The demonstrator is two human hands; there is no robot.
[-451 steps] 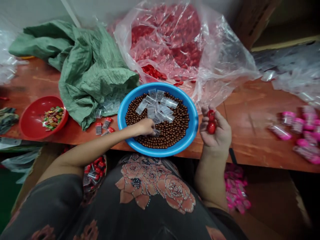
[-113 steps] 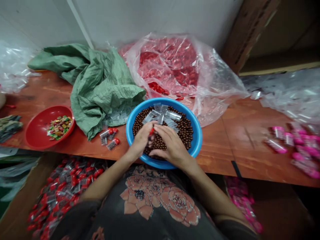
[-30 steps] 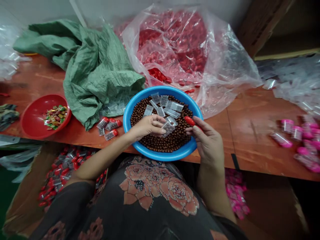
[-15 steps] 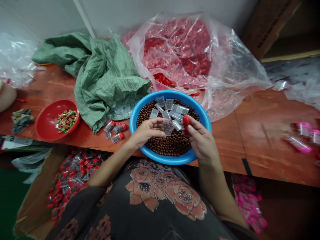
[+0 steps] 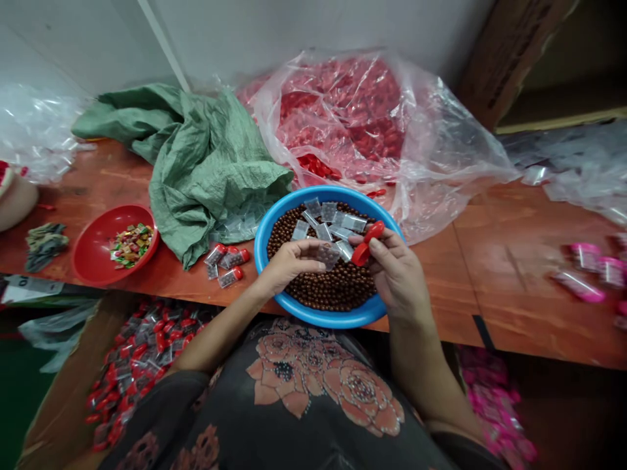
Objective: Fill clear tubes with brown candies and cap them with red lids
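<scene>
A blue bowl (image 5: 274, 215) full of small brown balls (image 5: 328, 294) sits at the table's near edge, with several empty clear containers (image 5: 326, 219) lying on top. Over the bowl, my left hand (image 5: 289, 264) holds a small clear container (image 5: 327, 254) filled with brown balls. My right hand (image 5: 399, 274) pinches a red cap (image 5: 366, 245) right beside the container's opening, with another red cap between its fingertips.
A clear bag of red caps (image 5: 362, 124) lies behind the bowl, a green sack (image 5: 206, 156) to its left. Three filled capped containers (image 5: 228, 261) lie by a red bowl of sweets (image 5: 91, 241). A box of finished containers (image 5: 137, 359) sits below the table. Pink-capped containers (image 5: 592, 274) lie right.
My left hand lifted the filled container off the balls and my right hand brought the red cap in from the right, close to its opening.
</scene>
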